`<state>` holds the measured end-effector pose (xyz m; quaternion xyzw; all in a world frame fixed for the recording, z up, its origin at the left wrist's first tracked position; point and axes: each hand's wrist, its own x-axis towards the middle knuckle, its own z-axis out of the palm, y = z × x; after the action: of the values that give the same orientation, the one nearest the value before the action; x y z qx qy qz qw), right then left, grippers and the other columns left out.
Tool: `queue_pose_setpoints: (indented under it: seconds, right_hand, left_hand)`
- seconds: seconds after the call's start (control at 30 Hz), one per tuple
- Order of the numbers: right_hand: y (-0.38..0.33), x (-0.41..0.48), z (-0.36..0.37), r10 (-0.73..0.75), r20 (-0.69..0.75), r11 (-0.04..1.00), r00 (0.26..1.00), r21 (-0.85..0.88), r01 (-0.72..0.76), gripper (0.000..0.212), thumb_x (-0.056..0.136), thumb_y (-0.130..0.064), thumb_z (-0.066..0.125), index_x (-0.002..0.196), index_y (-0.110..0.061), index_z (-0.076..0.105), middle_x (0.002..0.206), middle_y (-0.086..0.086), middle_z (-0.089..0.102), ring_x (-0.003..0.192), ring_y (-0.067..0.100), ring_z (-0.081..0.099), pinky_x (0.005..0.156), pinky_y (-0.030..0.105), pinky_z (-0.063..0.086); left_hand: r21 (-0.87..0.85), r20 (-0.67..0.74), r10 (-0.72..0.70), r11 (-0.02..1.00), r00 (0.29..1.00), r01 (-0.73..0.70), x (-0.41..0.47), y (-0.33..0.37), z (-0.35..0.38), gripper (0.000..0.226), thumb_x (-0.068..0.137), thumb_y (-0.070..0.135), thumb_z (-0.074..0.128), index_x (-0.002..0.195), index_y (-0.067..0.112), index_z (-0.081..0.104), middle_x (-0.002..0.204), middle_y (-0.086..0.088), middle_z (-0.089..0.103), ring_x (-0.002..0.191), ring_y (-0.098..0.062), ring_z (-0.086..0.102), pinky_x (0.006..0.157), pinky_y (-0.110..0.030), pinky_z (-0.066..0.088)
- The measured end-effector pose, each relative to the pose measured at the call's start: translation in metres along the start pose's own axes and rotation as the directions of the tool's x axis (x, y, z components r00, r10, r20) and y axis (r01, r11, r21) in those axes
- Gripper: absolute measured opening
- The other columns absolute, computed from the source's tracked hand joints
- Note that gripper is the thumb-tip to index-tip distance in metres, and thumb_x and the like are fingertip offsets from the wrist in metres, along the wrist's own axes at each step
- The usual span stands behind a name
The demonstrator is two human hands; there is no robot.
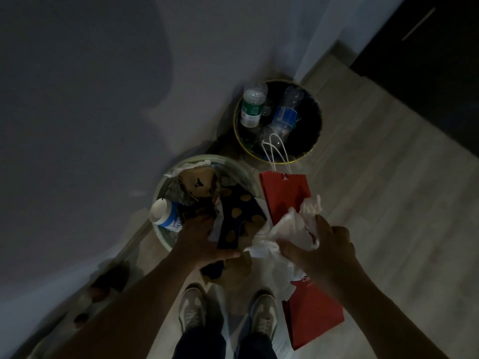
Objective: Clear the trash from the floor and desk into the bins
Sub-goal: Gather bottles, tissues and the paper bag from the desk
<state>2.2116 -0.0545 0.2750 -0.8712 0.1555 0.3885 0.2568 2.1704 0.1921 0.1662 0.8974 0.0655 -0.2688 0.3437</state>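
Dim view straight down at a person's own arms and feet. A wad of crumpled white paper (293, 229) is bunched in the right hand (321, 244), whose fingers are curled tightly round it. It is held above the floor, just right of a pale round bin (225, 158).

The left hand (202, 239) lies on a dark spotted packet (238, 216) that sticks out over the bin's near edge. Its fingers look mostly straight and press down rather than grip, though the light is too poor to be sure.

The pale bin is heaped above its rim with brown paper and wrappers. A white cup with a blue label (166, 213) is perched at its left edge.

A red paper bag (282, 193) with white cord handles hangs beside the right hand, apparently from it. Behind it stands a black bin with a gold rim (234, 123), holding clear plastic bottles. A green-labelled bottle (252, 104) leans over its edge.

Both bins sit against a grey wall (77, 99) on a pale wood floor (375, 203). Two light shoes (193, 312) show below.

The likely trouble is overflow. Adding the paper to a heap this high could make the packet slide out or tip the cup onto the floor. Loose paper tails may also catch on the red bag.
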Motion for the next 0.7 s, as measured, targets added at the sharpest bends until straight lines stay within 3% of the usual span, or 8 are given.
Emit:
queue_pose_setpoints:
  seconds: [0.13,0.2,0.27,0.37,0.47,0.53,0.6,0.7]
  right_hand:
    - [-0.012,-0.004,0.005,-0.027,0.028,1.000,0.999,-0.004,0.028,0.114,0.051,-0.077,0.068,0.145,-0.032,0.023,0.123,0.004,0.031,0.118,0.025,0.037,0.088,0.040,0.047]
    - [-0.023,-0.005,0.010,-0.053,0.056,0.999,0.997,0.014,0.053,0.115,0.047,-0.080,0.065,0.144,-0.035,0.022,0.115,-0.002,0.026,0.114,0.023,0.038,0.086,0.041,0.050]
    - [-0.038,-0.003,0.020,-0.095,0.091,0.996,0.991,0.005,0.094,0.117,0.048,-0.081,0.063,0.146,-0.034,0.020,0.116,-0.001,0.026,0.117,0.023,0.036,0.089,0.044,0.050]
    - [-0.065,0.005,0.043,-0.113,0.131,0.994,0.985,0.005,0.114,0.112,0.055,-0.079,0.061,0.148,-0.034,0.017,0.131,0.005,0.028,0.125,0.029,0.032,0.095,0.047,0.045]
    - [-0.094,0.027,0.077,-0.109,0.159,0.994,0.981,-0.002,0.111,0.111,0.058,-0.078,0.060,0.149,-0.029,0.020,0.143,0.009,0.031,0.131,0.031,0.034,0.100,0.047,0.041]
    - [-0.111,0.044,0.100,-0.078,0.196,0.992,0.977,-0.082,0.096,0.096,0.065,-0.075,0.057,0.142,-0.023,0.036,0.131,0.007,0.050,0.118,0.027,0.051,0.092,0.044,0.047]
    - [-0.117,0.059,0.118,-0.055,0.235,0.987,0.970,-0.136,0.089,0.069,0.077,-0.063,0.056,0.130,-0.019,0.051,0.107,0.002,0.063,0.093,0.021,0.061,0.073,0.033,0.047]
    - [-0.102,0.075,0.133,-0.053,0.195,0.982,0.979,-0.170,0.087,0.052,0.086,-0.049,0.054,0.125,-0.014,0.055,0.111,0.007,0.065,0.100,0.027,0.062,0.078,0.032,0.047]
  left_hand:
    - [-0.020,-0.121,0.041,0.999,0.992,-0.044,-0.013,0.000,-0.010,0.068,0.063,0.055,0.080,0.115,0.015,0.063,0.108,0.002,0.067,0.107,-0.015,0.060,0.091,-0.032,0.048]
    - [-0.066,-0.212,0.095,0.992,0.973,-0.111,-0.025,-0.003,-0.015,0.059,0.062,0.038,0.086,0.108,0.008,0.067,0.103,-0.003,0.070,0.101,-0.018,0.064,0.084,-0.026,0.051]
    - [-0.128,-0.278,0.047,0.988,0.959,-0.086,-0.039,-0.009,-0.022,0.052,0.059,0.026,0.090,0.102,0.006,0.068,0.098,-0.003,0.069,0.094,-0.018,0.065,0.077,-0.014,0.044]
    - [-0.058,-0.289,-0.019,0.998,0.957,0.003,-0.057,-0.027,-0.034,0.046,0.065,0.042,0.085,0.098,0.016,0.066,0.090,0.008,0.064,0.083,-0.007,0.060,0.071,-0.014,0.043]
    - [-0.124,-0.259,-0.113,0.989,0.959,0.084,-0.073,-0.051,-0.044,0.047,0.072,0.033,0.081,0.111,0.013,0.064,0.105,0.003,0.065,0.098,-0.011,0.062,0.086,-0.035,0.051]
    - [-0.153,-0.286,-0.142,0.983,0.948,0.101,-0.083,-0.064,-0.048,0.044,0.073,0.028,0.081,0.111,0.015,0.063,0.102,0.015,0.060,0.094,0.003,0.057,0.080,-0.025,0.049]
    - [-0.123,-0.316,-0.212,0.976,0.925,0.182,-0.091,-0.078,-0.051,0.046,0.071,0.035,0.082,0.111,0.021,0.063,0.098,0.023,0.050,0.086,0.010,0.050,0.073,-0.010,0.038]
    - [-0.061,-0.254,-0.297,0.955,0.920,0.292,-0.097,-0.096,-0.052,0.054,0.070,0.050,0.076,0.117,0.029,0.058,0.106,0.021,0.044,0.090,0.002,0.046,0.074,-0.015,0.034]
